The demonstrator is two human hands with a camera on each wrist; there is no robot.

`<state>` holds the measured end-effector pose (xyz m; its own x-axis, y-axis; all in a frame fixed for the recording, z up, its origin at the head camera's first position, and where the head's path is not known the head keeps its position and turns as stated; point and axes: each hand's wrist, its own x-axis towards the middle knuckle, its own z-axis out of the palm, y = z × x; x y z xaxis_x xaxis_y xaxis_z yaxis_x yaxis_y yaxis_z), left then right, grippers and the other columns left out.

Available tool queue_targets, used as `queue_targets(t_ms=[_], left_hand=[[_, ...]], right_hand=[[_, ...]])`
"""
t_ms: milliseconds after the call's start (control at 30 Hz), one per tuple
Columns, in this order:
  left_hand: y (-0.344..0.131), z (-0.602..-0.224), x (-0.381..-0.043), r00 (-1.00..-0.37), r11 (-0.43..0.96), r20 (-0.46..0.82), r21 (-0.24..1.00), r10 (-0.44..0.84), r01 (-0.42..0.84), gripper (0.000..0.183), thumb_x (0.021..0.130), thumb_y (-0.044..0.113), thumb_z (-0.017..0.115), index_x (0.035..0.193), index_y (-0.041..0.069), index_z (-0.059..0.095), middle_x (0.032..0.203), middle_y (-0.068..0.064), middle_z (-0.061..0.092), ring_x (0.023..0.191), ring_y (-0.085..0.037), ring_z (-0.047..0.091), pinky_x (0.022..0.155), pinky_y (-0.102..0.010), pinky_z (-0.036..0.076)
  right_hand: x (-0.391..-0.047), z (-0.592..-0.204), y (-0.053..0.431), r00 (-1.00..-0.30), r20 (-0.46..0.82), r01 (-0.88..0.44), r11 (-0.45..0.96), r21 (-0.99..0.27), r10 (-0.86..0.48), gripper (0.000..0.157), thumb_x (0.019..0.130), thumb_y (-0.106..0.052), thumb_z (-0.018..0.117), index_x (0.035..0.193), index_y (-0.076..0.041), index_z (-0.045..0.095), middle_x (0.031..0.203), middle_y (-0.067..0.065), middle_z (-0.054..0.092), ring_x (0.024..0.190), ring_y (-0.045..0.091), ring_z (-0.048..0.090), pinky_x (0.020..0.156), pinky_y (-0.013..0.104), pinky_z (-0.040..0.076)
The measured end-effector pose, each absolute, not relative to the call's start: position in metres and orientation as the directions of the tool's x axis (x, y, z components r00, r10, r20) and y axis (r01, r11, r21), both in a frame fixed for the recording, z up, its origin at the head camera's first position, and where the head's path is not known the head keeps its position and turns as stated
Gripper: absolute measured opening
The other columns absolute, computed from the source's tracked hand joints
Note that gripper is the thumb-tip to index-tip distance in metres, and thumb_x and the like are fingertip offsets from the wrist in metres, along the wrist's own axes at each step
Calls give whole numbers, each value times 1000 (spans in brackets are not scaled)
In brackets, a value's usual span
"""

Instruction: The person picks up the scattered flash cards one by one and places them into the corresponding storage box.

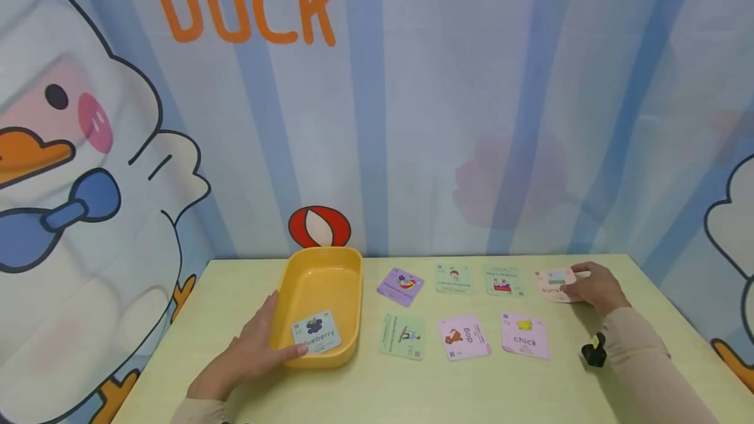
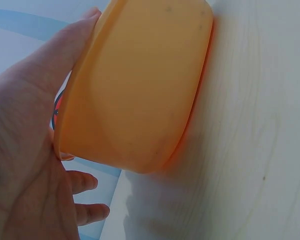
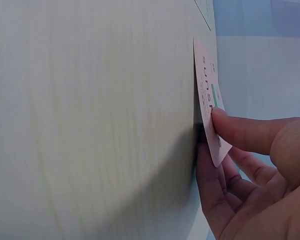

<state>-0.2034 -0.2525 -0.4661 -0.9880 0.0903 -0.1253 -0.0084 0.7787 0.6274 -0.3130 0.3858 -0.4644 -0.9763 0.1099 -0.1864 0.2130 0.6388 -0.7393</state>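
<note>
Pink card (image 1: 550, 286), lettering starting "suns", at right end of far row on pale table (image 1: 471, 391). Right hand (image 1: 597, 290) pinches its right edge, thumb on top, fingers beneath; that edge raised. Green card (image 1: 503, 280) just left; chick card (image 1: 524, 337) nearer, leftward. Well left, yellow tray (image 1: 326, 290); left hand (image 1: 253, 352) grips near-left corner. Blueberry card (image 1: 318, 331) inside, near end. Between: dog card (image 1: 464, 337), purple card (image 1: 400, 286). Behind: striped backdrop (image 1: 412, 84), lettered DUCK.

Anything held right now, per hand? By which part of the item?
Right hand pinches the pink "suns..." card by its right edge. Left hand holds the yellow tray at its near-left corner.
</note>
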Motion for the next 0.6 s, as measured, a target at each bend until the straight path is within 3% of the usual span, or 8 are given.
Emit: queue_targets(t_ms=[233, 400, 600], left_hand=[[-251, -465, -202, -987, 780, -141, 624, 76, -29, 129, 75, 66, 78, 163, 9, 3, 168, -20, 15, 149, -46, 25, 108, -79, 24], [-250, -464, -202, -986, 790, -147, 612, 75, -31, 129, 75, 66, 78, 163, 8, 2, 168, -21, 13, 149, -47, 23, 108, -79, 24], [-250, -464, -202, -987, 792, -143, 610, 76, -27, 130, 75, 66, 79, 163, 8, 2, 168, -22, 13, 149, -47, 24, 107, -80, 25]], right_hand=[[-311, -464, 389, -981, -178, 187, 635, -750, 79, 70, 96, -18, 67, 147, 14, 31, 146, 44, 29, 127, 57, 39, 100, 67, 40], [-311, -464, 394, -985, -172, 155, 630, -761, 34, 69, 99, -19, 64, 149, 13, 28, 140, 44, 39, 122, 53, 49, 94, 59, 47], [-313, -461, 395, -978, -207, 183, 609, -772, 31, 71, 100, -22, 65, 152, 8, 26, 142, 42, 40, 112, 41, 59, 86, 47, 53]])
